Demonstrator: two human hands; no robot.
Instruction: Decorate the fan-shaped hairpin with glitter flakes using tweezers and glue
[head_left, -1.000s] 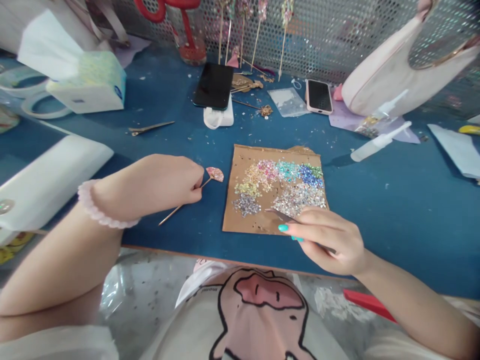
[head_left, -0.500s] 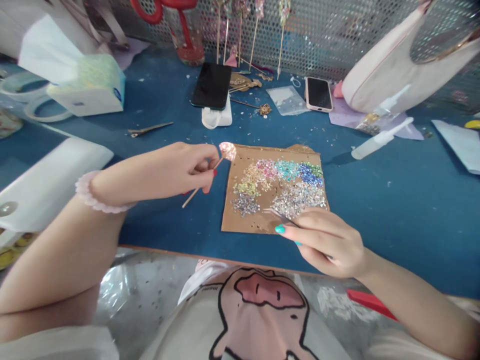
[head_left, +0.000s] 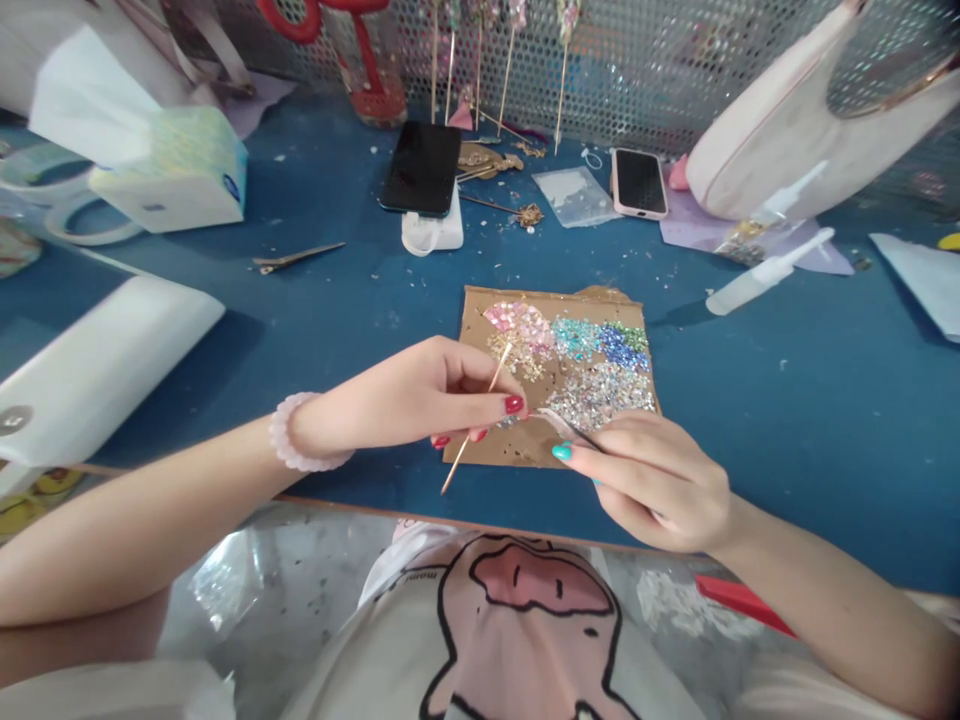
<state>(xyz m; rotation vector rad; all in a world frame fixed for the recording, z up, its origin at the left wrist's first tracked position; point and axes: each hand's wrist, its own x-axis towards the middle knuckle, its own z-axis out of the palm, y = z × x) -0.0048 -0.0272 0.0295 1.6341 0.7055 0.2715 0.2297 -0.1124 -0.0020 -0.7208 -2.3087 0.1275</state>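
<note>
My left hand (head_left: pixel 442 400) is closed around a thin wooden stick (head_left: pixel 456 468) that slants up across the cardboard. The stick's sequined pink tip (head_left: pixel 501 318) lies over the pink sequins, hard to tell apart from them. With thumb and forefinger together, this hand meets the tips of the tweezers (head_left: pixel 574 432); whether a sequin is between them is too small to see. My right hand (head_left: pixel 660 480) grips the tweezers over the front part of the cardboard sheet (head_left: pixel 487 452). Small piles of silver sequins (head_left: pixel 600 395), turquoise sequins (head_left: pixel 575 338) and blue sequins (head_left: pixel 622 348) lie there.
Behind the cardboard are a black phone (head_left: pixel 422 168), a small plastic bag (head_left: pixel 574 197) and a pink-edged phone (head_left: pixel 639 183). A glue bottle (head_left: pixel 750 285) lies to the right. A hair clip (head_left: pixel 296 258), a tissue box (head_left: pixel 180 180) and a white case (head_left: pixel 112 360) are at left.
My left hand has moved right and toward me with the stick, from the cardboard's left edge to the tweezers' tips. My right hand has stayed almost still.
</note>
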